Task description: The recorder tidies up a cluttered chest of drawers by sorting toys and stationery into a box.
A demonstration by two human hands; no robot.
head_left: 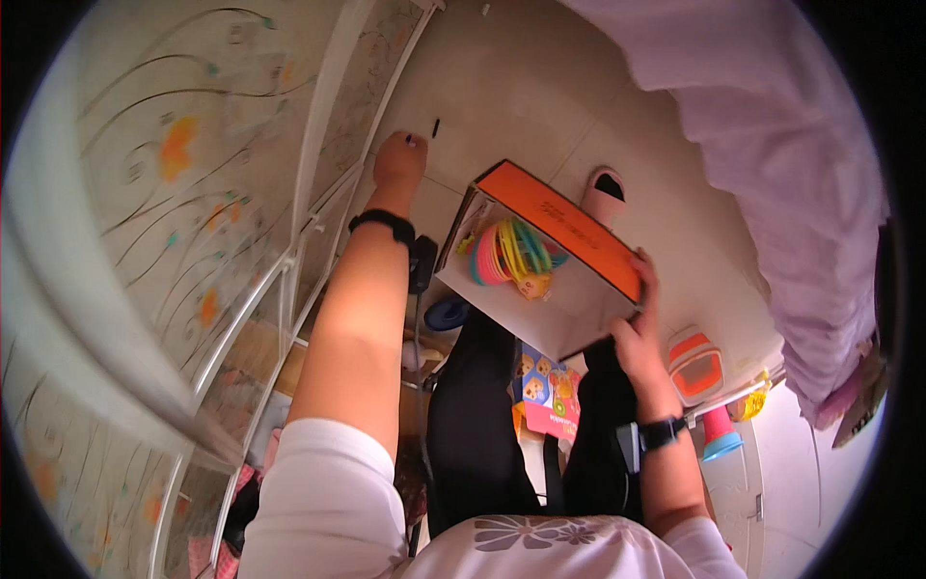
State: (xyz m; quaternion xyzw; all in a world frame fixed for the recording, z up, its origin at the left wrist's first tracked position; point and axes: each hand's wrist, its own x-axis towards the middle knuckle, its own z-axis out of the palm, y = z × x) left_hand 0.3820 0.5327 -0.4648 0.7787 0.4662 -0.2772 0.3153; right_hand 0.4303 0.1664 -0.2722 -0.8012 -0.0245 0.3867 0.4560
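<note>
My right hand (pixel 640 333) grips the right end of an open box (pixel 569 227) with an orange outer side and a pale inside. The box is tilted over my knees, its opening turned up toward me. In it lie a rainbow coil spring toy (pixel 511 253) in pink, yellow and teal and a small tan round piece (pixel 533 286). My left hand (pixel 400 159) is stretched forward and away from the box, fingers closed. A tiny dark bit shows at its fingers, too small to name. Just right of that hand, a short black stick-like thing (pixel 436 127) lies on the tiled floor.
A glass-panelled cabinet (pixel 183 145) with flower patterns runs along the left. Pale purple cloth (pixel 743 125) hangs at the right. On the floor are a pink slipper (pixel 604 196), an orange-and-white container (pixel 694 367) and a colourful printed package (pixel 550 391) between my legs.
</note>
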